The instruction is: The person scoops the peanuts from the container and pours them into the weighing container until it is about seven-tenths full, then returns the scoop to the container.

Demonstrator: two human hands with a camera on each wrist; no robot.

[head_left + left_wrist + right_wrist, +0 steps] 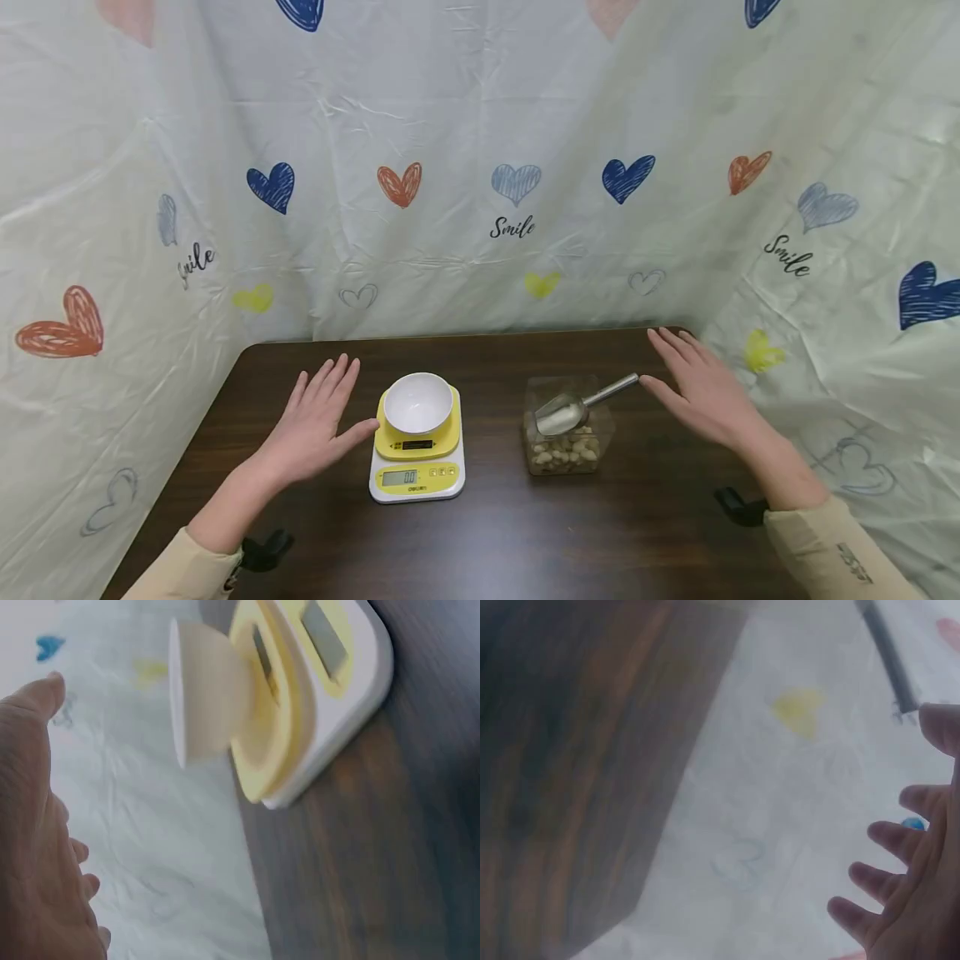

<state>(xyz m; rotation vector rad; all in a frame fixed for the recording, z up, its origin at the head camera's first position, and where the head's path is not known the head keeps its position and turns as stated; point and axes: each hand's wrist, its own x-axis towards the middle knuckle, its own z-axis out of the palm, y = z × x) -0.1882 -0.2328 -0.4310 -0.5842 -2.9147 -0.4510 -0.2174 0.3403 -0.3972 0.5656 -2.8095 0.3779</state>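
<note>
My left hand [311, 429] is spread with straight fingers beside a yellow and white kitchen scale [417, 477], its thumb toward it. On the scale's platform sits a white bowl [418, 403]; the display reads about 0.0. In the left wrist view the bowl [206, 694] and scale [300, 697] appear sideways, apart from the hand. My right hand [705, 392] is also spread, holding nothing, its thumb close to the handle end of a metal scoop [564, 414]. That scoop lies across the top of a clear square container [534, 437] with pale nuts [562, 452], which look like peanuts or pistachios.
Everything stands on a dark brown wooden table [495, 533]. A white curtain [450, 125] with printed hearts and "Smile" lettering hangs behind the table and along both sides. Black straps [266, 552] show near the wrists.
</note>
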